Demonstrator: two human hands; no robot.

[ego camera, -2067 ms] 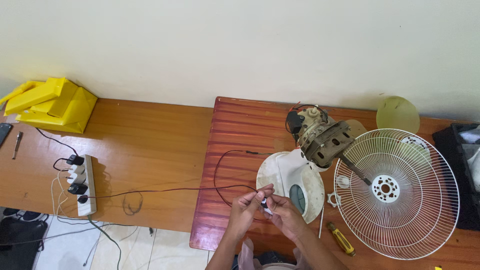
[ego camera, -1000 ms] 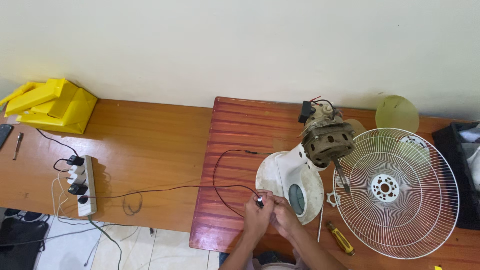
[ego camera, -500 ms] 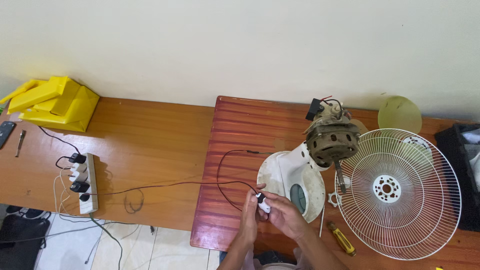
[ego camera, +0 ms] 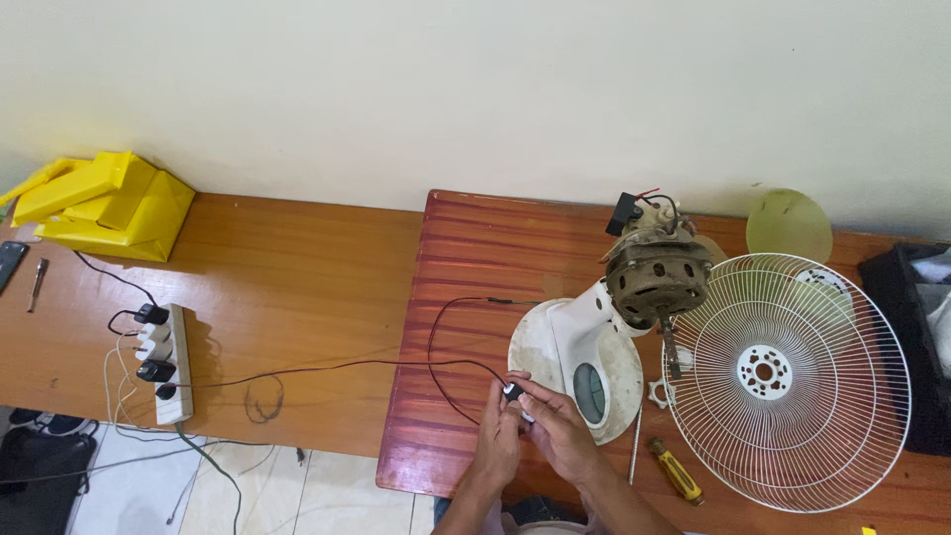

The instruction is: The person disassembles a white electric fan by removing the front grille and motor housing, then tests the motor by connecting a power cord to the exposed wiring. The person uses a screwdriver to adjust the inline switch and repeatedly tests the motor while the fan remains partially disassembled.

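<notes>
— Thin black power cord (ego camera: 436, 342), where does it end up?

— It loops across the reddish ribbed wooden table (ego camera: 475, 248) and its near end comes in between the person's two hands at the lower middle of the frame. The left hand (ego camera: 498, 436) is closed around the cord just behind its tip, and the right hand (ego camera: 555, 428) pinches a small black-and-white piece at that tip, fingers narrow.

— Why so close together?

— Judging by the grip, the hands brace each other for fine work on a tiny part, held just above the table edge.

— And the fan?

— The white plastic fan base (ego camera: 580, 372) lies just right of the hands, its bare brown motor (ego camera: 656, 277) tilted up behind it. The white wire fan guard (ego camera: 788, 381) lies flat at the right, a yellow-handled screwdriver (ego camera: 676, 470) near its lower rim. The cord's far end runs to a white power strip (ego camera: 170, 362) at the left.
</notes>
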